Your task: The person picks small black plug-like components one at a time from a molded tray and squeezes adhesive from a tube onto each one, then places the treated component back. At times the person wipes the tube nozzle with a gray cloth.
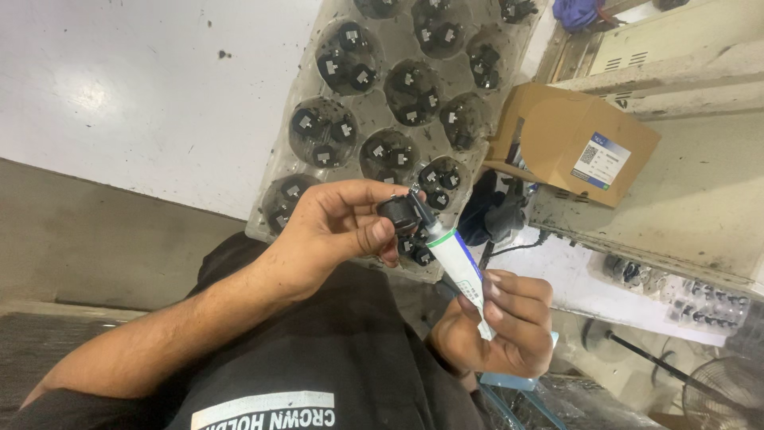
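Note:
My left hand (334, 227) reaches in from the lower left and pinches a small round black part (399, 212) between thumb and fingers. My right hand (505, 330) grips a white tube with blue and green bands (460, 263) near its tail. The tube's dark nozzle touches the black part. Both hands are held above my lap, just in front of a clear plastic tray (374, 119) with round pockets, each holding several similar black parts with small white tags.
A brown cardboard box (569, 139) with a white label lies on a dirty workbench at the right. A black clamp-like fixture (495, 215) sits under it. Bagged small parts (700, 302) lie at the far right. A wire fan guard (724, 398) is at the bottom right.

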